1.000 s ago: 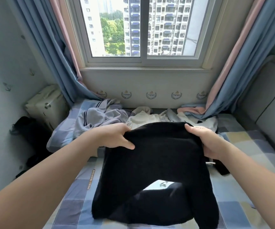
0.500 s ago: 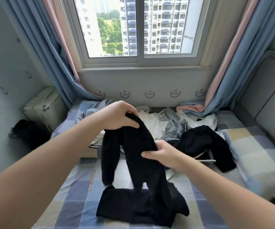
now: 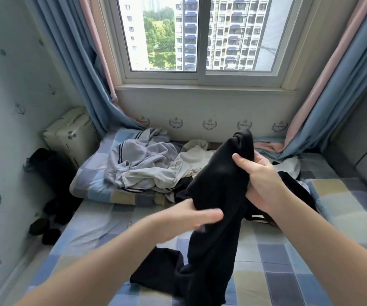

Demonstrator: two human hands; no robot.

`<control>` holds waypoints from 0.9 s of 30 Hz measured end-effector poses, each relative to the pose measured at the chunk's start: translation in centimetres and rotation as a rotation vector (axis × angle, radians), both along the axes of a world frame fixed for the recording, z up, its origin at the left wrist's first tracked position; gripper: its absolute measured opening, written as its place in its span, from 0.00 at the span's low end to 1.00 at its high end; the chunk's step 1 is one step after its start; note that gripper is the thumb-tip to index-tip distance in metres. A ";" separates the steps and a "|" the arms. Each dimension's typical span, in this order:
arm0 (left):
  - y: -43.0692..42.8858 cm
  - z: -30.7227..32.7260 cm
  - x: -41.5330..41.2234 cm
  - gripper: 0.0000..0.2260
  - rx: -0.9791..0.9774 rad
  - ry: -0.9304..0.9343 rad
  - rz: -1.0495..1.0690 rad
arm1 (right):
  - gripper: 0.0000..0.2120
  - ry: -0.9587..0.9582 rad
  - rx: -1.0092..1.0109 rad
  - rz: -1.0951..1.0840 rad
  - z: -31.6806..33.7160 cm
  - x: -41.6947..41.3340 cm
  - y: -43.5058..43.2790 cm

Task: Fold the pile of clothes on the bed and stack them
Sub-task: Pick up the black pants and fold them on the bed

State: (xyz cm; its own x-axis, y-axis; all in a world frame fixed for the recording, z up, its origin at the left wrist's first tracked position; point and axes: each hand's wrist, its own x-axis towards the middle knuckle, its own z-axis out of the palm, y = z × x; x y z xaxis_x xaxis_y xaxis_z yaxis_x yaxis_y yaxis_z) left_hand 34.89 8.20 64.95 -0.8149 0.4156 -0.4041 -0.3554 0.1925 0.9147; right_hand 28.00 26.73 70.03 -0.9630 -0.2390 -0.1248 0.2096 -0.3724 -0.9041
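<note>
A black garment [image 3: 217, 186] hangs bunched in the air above the checked bed [image 3: 273, 261], its lower end trailing onto the sheet. My right hand [image 3: 259, 180] grips its upper part, thumb across the front of the cloth. My left hand [image 3: 189, 219] lies against the garment lower down, fingers stretched out and blurred, thumb at the fabric's edge. Behind them the pile of clothes lies near the window wall: a grey garment with dark stripes [image 3: 138, 160], a cream one [image 3: 191, 164] and another black piece [image 3: 295, 186] partly hidden behind my right hand.
A checked pillow [image 3: 92, 184] lies under the pile at the left. A pale suitcase [image 3: 70, 133] and dark bags [image 3: 50, 171] stand on the floor left of the bed. Blue and pink curtains [image 3: 323, 113] hang at both sides; a grey padded headboard [image 3: 361, 138] is on the right.
The garment, first held spread wide by both hands, is now bunched. My right hand has taken its top and raised it; my left hand has dropped lower down along the cloth.
</note>
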 end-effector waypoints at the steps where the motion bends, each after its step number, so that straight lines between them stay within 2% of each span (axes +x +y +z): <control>1: 0.5 -0.7 -0.1 0.13 -0.036 0.080 0.044 | 0.12 0.013 0.002 -0.017 0.2 -0.2 0.2; 4: 0.9 -0.7 -1.4 0.10 0.023 0.151 0.328 | 0.10 0.057 0.055 -0.056 0.6 -1.1 1.1; 6: 0.3 -0.1 -2.3 0.10 -0.043 0.230 0.389 | 0.10 0.061 0.149 -0.098 0.0 -2.1 1.9; 8: -0.1 1.0 -2.7 0.11 -0.127 0.301 0.390 | 0.09 0.016 0.333 -0.070 -0.9 -2.7 2.8; 10: -0.2 2.2 -3.0 0.12 -0.165 0.339 0.428 | 0.11 -0.084 0.580 0.064 -2.1 -2.9 3.6; 12: -0.2 3.0 -3.5 0.13 -0.127 0.320 0.490 | 0.15 -0.126 0.750 0.135 -3.0 -2.2 3.9; 14: -0.1 3.8 -3.7 0.12 -0.022 0.241 0.571 | 0.19 -0.017 0.818 0.045 -4.3 -0.4 3.5; 17: 0.5 4.5 -3.9 0.10 0.106 0.142 0.645 | 0.33 0.275 0.774 -0.069 -6.5 4.7 1.3; 19: 1.3 5.1 -3.8 0.09 0.154 0.130 0.668 | 0.42 0.257 0.737 0.009 -8.0 6.6 -0.6; 20: 1.7 5.6 -3.8 0.09 0.186 0.128 0.668 | 0.42 0.199 0.745 0.061 -8.8 6.6 -1.4; 21: 2.0 6.1 -3.9 0.09 0.217 0.136 0.666 | 0.37 0.125 0.767 0.113 -9.3 6.3 -1.9; 24: 1.9 7.8 -4.3 0.09 0.290 0.201 0.707 | 0.10 0.044 0.847 0.152 -10.0 4.7 -2.1; 25: 1.4 8.4 -4.5 0.09 0.317 0.210 0.744 | 0.06 0.062 0.811 0.156 -10.0 4.4 -1.7; 27: 0.0 9.3 -4.9 0.08 0.387 0.182 0.822 | 0.07 0.080 0.707 0.168 -9.1 4.3 -0.9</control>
State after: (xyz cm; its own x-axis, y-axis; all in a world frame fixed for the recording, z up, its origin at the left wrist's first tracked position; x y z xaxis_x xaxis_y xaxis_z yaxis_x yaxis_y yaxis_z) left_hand 29.95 8.25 74.20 -0.9507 -0.2415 -0.1944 -0.0893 -0.3871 0.9177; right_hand 32.32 25.79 60.97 -0.9329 -0.2728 -0.2353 0.1362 0.3376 -0.9314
